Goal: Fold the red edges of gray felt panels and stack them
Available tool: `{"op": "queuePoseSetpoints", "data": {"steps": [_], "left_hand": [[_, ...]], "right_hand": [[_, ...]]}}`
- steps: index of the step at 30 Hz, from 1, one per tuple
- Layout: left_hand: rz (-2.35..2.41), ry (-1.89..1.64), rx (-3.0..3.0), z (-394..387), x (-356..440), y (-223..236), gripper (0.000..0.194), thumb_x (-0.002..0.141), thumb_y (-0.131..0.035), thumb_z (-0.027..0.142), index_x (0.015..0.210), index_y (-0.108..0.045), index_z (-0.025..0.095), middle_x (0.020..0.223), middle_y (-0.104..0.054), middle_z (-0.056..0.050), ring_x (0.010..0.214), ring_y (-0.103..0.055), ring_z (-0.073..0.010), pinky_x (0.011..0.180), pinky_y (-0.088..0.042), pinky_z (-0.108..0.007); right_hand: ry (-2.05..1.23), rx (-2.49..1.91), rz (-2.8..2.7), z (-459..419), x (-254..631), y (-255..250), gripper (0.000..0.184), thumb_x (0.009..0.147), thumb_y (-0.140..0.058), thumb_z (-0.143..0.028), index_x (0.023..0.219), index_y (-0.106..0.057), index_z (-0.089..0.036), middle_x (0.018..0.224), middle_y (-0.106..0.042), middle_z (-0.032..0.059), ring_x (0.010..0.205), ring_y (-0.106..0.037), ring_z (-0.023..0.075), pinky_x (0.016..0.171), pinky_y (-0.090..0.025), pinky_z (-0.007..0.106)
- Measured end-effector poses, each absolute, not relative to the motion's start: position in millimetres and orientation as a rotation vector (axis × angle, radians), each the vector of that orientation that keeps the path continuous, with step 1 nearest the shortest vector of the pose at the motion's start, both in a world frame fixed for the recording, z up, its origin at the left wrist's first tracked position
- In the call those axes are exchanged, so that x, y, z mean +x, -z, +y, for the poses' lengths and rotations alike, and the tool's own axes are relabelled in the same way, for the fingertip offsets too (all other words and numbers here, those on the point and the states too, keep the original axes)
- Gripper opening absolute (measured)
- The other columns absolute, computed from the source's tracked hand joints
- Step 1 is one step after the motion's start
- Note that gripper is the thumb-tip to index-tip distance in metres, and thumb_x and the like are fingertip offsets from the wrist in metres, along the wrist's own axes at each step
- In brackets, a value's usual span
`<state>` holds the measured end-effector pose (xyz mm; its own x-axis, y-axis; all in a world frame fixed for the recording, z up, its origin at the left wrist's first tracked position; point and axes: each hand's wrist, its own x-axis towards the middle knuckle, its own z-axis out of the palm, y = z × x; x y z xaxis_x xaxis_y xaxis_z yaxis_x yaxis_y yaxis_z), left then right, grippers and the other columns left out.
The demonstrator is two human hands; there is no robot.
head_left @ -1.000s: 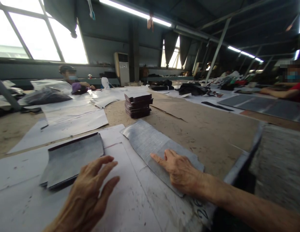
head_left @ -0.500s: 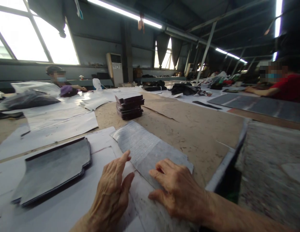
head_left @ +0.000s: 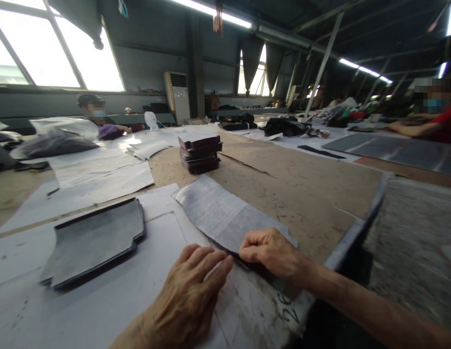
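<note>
A grey sheet piece (head_left: 225, 208), pale with a faint woven texture, lies slantwise in front of me. My right hand (head_left: 271, 252) pinches its near edge between thumb and fingers, where a dark edge shows slightly raised. Beside that edge, my left hand (head_left: 191, 286) hovers or rests with fingers loosely bent and apart from the right hand; whether its fingertips touch the sheet I cannot tell. To the left lies a small pile of grey cut pieces (head_left: 98, 242) with dark edges. Beyond the sheet stands a taller stack of dark reddish-brown pieces (head_left: 200, 154).
White paper (head_left: 153, 276) and brown board (head_left: 313, 194) cover the table. A rough grey slab (head_left: 418, 242) is at right, across a dark gap. Clear plastic bags (head_left: 61, 138) lie at back left. One masked person (head_left: 102, 121) sits far left, another (head_left: 436, 121) far right.
My right hand has closed on the sheet's near edge, which now shows dark and raised. My left hand has moved right and turned palm-down towards that edge. The view has shifted slightly.
</note>
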<state>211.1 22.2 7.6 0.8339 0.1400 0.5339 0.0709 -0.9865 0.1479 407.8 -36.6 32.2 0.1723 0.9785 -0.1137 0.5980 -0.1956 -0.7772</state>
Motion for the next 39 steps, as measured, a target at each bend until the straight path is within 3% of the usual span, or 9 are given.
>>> {"op": "queuePoseSetpoints", "data": {"steps": [5, 13, 17, 20, 23, 25, 28, 34, 39], "left_hand": [[0.245, -0.889, 2.864, 20.7, 212.3, -6.5, 0.039, 0.083, -0.042, 0.009, 0.121, -0.044, 0.016, 0.109, -0.057, -0.011, 0.093, -0.05, -0.0224, 0.077, -0.041, -0.04], [0.165, -0.723, 2.932, 18.3, 215.1, -10.2, 0.032, 0.085, -0.041, 0.013, 0.116, -0.047, 0.016, 0.11, -0.057, -0.01, 0.093, -0.051, -0.0214, 0.079, -0.04, -0.039], [0.162, -0.6, 2.956, 17.1, 217.7, -13.8, 0.033, 0.088, -0.039, 0.017, 0.121, -0.045, 0.018, 0.117, -0.055, -0.008, 0.098, -0.05, -0.0204, 0.084, -0.038, -0.038], [0.19, -0.523, 2.946, 16.7, 218.1, -16.1, 0.031, 0.089, -0.038, 0.018, 0.119, -0.046, 0.019, 0.117, -0.055, -0.005, 0.098, -0.049, -0.0197, 0.085, -0.036, -0.038], [0.189, -0.501, 2.936, 16.9, 217.8, -16.6, 0.03, 0.089, -0.038, 0.019, 0.118, -0.046, 0.019, 0.118, -0.054, -0.005, 0.097, -0.049, -0.0197, 0.085, -0.035, -0.039], [0.186, -0.505, 2.92, 17.1, 217.8, -16.5, 0.029, 0.09, -0.036, 0.018, 0.117, -0.046, 0.019, 0.116, -0.055, -0.005, 0.095, -0.049, -0.0192, 0.084, -0.034, -0.039], [0.18, -0.494, 2.895, 17.4, 217.9, -16.9, 0.028, 0.09, -0.034, 0.018, 0.115, -0.047, 0.019, 0.111, -0.056, -0.005, 0.091, -0.049, -0.0188, 0.081, -0.034, -0.039], [0.165, -0.485, 2.89, 18.0, 216.2, -17.3, 0.027, 0.089, -0.037, 0.018, 0.113, -0.049, 0.019, 0.107, -0.057, -0.004, 0.092, -0.049, -0.0192, 0.082, -0.033, -0.039], [0.163, -0.446, 2.917, 16.8, 216.7, -19.1, 0.028, 0.089, -0.037, 0.019, 0.115, -0.048, 0.02, 0.097, -0.059, -0.004, 0.088, -0.051, -0.0182, 0.084, -0.031, -0.04]], "right_hand": [[-1.001, -1.873, -1.392, -29.8, 409.5, -35.6, 0.009, 0.057, -0.049, -0.016, 0.056, -0.057, -0.014, 0.047, -0.043, -0.0039, 0.044, -0.036, 0.007, 0.04, -0.026, 0.018], [-0.985, -1.852, -1.54, -27.8, 414.4, -32.9, 0.012, 0.061, -0.048, -0.017, 0.061, -0.059, -0.013, 0.048, -0.048, -0.0025, 0.044, -0.042, 0.0083, 0.04, -0.03, 0.018], [-0.719, -1.766, -1.761, -42.3, 410.3, -34.2, 0.012, 0.069, -0.05, -0.016, 0.069, -0.061, -0.014, 0.066, -0.057, 0.0013, 0.063, -0.051, 0.012, 0.058, -0.04, 0.021], [-0.519, -1.691, -1.918, -58.4, 408.8, -35.6, 0.02, 0.065, -0.053, -0.008, 0.083, -0.061, -0.013, 0.081, -0.058, 0.0046, 0.078, -0.052, 0.0156, 0.075, -0.04, 0.027], [-0.405, -1.632, -2.024, -71.4, 414.4, -36.6, 0.036, 0.063, -0.051, -0.001, 0.096, -0.059, -0.012, 0.09, -0.057, 0.0064, 0.085, -0.052, 0.0167, 0.079, -0.041, 0.029], [-0.361, -1.575, -2.105, -75.4, 420.3, -37.4, 0.034, 0.065, -0.051, 0.001, 0.094, -0.06, -0.015, 0.093, -0.058, 0.0052, 0.088, -0.053, 0.0152, 0.081, -0.042, 0.026], [-0.299, -1.503, -2.212, -75.6, 424.8, -37.8, 0.026, 0.069, -0.051, 0.0, 0.087, -0.061, -0.016, 0.094, -0.059, 0.003, 0.087, -0.055, 0.0117, 0.081, -0.043, 0.021], [0.008, -1.526, -2.31, -72.6, 412.6, -26.6, 0.016, 0.074, -0.043, -0.003, 0.076, -0.057, -0.011, 0.082, -0.056, 0.0096, 0.077, -0.048, 0.0182, 0.071, -0.041, 0.03], [0.176, -1.528, -2.343, -70.3, 410.4, -15.7, 0.015, 0.079, -0.042, -0.008, 0.071, -0.054, -0.013, 0.077, -0.053, 0.0087, 0.072, -0.044, 0.0174, 0.065, -0.038, 0.028]]}}
